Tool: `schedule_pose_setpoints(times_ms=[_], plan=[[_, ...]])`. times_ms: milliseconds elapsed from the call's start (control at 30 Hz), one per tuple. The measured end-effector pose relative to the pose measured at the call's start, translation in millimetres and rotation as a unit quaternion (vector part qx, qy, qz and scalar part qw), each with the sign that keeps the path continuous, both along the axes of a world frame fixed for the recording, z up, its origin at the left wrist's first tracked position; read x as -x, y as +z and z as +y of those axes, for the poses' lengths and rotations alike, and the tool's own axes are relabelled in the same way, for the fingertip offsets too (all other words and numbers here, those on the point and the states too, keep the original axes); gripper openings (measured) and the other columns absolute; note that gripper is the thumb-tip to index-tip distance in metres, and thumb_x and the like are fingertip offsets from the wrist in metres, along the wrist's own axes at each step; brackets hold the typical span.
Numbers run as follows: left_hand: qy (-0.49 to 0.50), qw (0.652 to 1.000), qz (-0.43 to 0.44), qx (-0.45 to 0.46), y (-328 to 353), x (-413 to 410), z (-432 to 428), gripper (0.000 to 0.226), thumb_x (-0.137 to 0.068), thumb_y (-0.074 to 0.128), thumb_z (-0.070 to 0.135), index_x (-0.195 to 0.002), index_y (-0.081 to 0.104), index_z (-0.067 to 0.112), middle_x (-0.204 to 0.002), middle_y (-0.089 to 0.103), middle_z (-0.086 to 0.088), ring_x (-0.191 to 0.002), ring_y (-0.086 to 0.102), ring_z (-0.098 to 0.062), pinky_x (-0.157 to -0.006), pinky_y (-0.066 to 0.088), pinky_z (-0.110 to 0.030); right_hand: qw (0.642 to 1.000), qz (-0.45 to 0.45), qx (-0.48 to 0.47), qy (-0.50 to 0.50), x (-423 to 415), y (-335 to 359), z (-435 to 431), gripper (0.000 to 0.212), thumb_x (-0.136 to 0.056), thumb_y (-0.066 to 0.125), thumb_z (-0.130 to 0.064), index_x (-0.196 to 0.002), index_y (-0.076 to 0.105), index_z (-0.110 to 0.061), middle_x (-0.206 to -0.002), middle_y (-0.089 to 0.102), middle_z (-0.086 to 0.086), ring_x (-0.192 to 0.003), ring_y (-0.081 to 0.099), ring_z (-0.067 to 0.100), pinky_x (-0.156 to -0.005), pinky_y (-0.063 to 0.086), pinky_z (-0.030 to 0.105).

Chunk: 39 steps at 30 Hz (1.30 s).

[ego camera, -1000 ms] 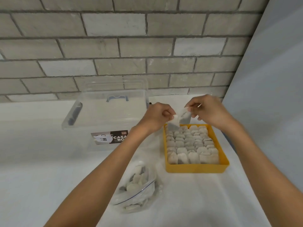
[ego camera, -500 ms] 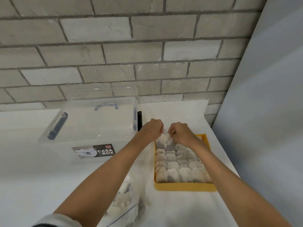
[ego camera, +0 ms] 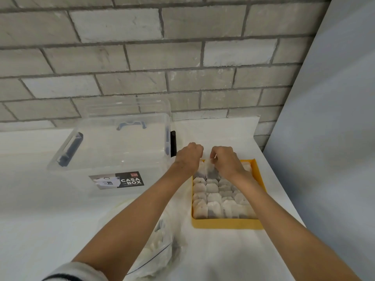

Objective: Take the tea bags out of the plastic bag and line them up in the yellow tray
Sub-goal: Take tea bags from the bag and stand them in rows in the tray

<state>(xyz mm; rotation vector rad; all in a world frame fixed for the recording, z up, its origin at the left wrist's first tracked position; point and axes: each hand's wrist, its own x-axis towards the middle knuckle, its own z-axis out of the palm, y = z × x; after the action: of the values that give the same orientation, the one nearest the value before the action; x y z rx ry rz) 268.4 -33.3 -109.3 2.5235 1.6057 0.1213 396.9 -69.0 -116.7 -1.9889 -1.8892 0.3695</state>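
The yellow tray (ego camera: 225, 223) lies on the white counter, packed with rows of tea bags (ego camera: 213, 199). At its far left corner both hands meet. My right hand (ego camera: 228, 162) pinches the top of a tea bag (ego camera: 212, 173) that stands upright in the back row. My left hand (ego camera: 189, 157), fingers curled, sits just left of it over another back-row tea bag (ego camera: 200, 172); whether it holds that one is hidden. The clear plastic bag (ego camera: 160, 246) with several tea bags lies near the front, partly under my left forearm.
A clear lidded storage box (ego camera: 113, 153) labelled CASA BOX stands left of the tray. A brick wall runs along the back. A pale panel (ego camera: 328, 159) closes the right side, close to the tray's right rim.
Both hands came down from above the tray to its back left corner with the tea bag, which now stands in the back row. The view has shifted and moved closer.
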Motion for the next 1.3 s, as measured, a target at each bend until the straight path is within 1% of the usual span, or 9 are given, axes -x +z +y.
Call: schedule_pose_setpoints(times_ms=[200,367,500,600,667,900,1067,1200,1300], plan=[[-0.021,0.996,-0.086,-0.010,18,4,-6,0.023,-0.092,0.051,0.004,-0.113,0.057,0.009,-0.119,0.052,-0.012,-0.103,0.057,-0.028,-0.081,0.049,-0.036,1.000,-0.022,0.013,0.005,-7,12,-5,0.031,-0.092,0.046,0.000,-0.118,0.059,-0.009,-0.115,0.060,0.016,-0.102,0.059,0.031,-0.085,0.050,0.036],[-0.041,0.982,-0.182,-0.030,53,21,-30,0.020,-0.091,0.059,0.014,-0.110,0.065,0.014,-0.112,0.060,-0.007,-0.098,0.060,-0.022,-0.085,0.051,-0.038,0.999,-0.004,-0.042,0.027,3,52,-18,0.027,-0.090,0.050,-0.002,-0.109,0.067,-0.011,-0.107,0.065,0.011,-0.097,0.061,0.027,-0.085,0.052,0.038],[-0.038,0.972,-0.232,0.020,78,57,-64,0.018,-0.090,0.062,0.018,-0.107,0.067,0.017,-0.095,0.060,0.005,-0.081,0.056,-0.009,-0.080,0.047,-0.021,0.996,0.043,-0.046,0.069,31,84,-40,0.025,-0.088,0.052,-0.006,-0.099,0.071,-0.017,-0.093,0.067,0.005,-0.084,0.061,0.017,-0.079,0.050,0.027],[-0.016,0.974,-0.221,0.048,79,97,-88,0.010,-0.089,0.065,0.020,-0.097,0.070,0.018,-0.084,0.062,0.009,-0.071,0.057,0.000,-0.065,0.040,-0.002,0.992,0.065,-0.019,0.109,59,92,-63,0.018,-0.089,0.056,-0.010,-0.097,0.071,-0.017,-0.089,0.065,0.002,-0.077,0.057,0.011,-0.067,0.043,0.015],[0.003,0.977,-0.202,0.065,73,124,-102,0.008,-0.088,0.065,0.018,-0.092,0.072,0.017,-0.083,0.066,0.008,-0.073,0.059,-0.001,-0.065,0.040,-0.001,0.988,0.060,-0.005,0.143,79,90,-77,0.017,-0.089,0.057,-0.012,-0.098,0.071,-0.015,-0.088,0.065,0.002,-0.077,0.057,0.011,-0.063,0.041,0.007],[0.031,0.973,-0.169,0.156,23,175,-135,0.004,-0.084,0.069,0.013,-0.087,0.071,0.011,-0.087,0.071,-0.003,-0.081,0.065,-0.014,-0.071,0.048,-0.018,0.967,0.066,0.103,0.223,142,51,-110,0.017,-0.086,0.059,-0.005,-0.094,0.072,-0.012,-0.078,0.067,0.008,-0.070,0.064,0.018,-0.062,0.047,0.018],[0.053,0.958,-0.153,0.237,-7,189,-156,0.010,-0.079,0.068,0.019,-0.086,0.074,0.019,-0.088,0.072,0.002,-0.083,0.066,-0.012,-0.082,0.052,-0.024,0.951,-0.013,0.203,0.234,151,21,-123,0.029,-0.081,0.061,-0.005,-0.107,0.068,-0.013,-0.102,0.063,0.012,-0.090,0.063,0.023,-0.074,0.048,0.024],[0.063,0.952,-0.162,0.252,-23,193,-170,0.012,-0.075,0.077,0.021,-0.085,0.072,0.018,-0.082,0.066,0.006,-0.068,0.058,0.002,-0.066,0.043,-0.006,0.956,0.010,0.216,0.199,145,4,-131,0.033,-0.079,0.061,-0.005,-0.109,0.069,-0.016,-0.098,0.061,0.007,-0.085,0.058,0.017,-0.062,0.043,0.015],[0.084,0.944,-0.222,0.229,-29,195,-176,0.008,-0.077,0.077,0.018,-0.080,0.070,0.017,-0.077,0.063,0.007,-0.064,0.054,0.002,-0.060,0.039,-0.003,0.964,0.065,0.197,0.165,139,-3,-140,0.031,-0.080,0.057,-0.001,-0.105,0.069,-0.015,-0.091,0.067,0.005,-0.080,0.061,0.016,-0.067,0.047,0.017]])
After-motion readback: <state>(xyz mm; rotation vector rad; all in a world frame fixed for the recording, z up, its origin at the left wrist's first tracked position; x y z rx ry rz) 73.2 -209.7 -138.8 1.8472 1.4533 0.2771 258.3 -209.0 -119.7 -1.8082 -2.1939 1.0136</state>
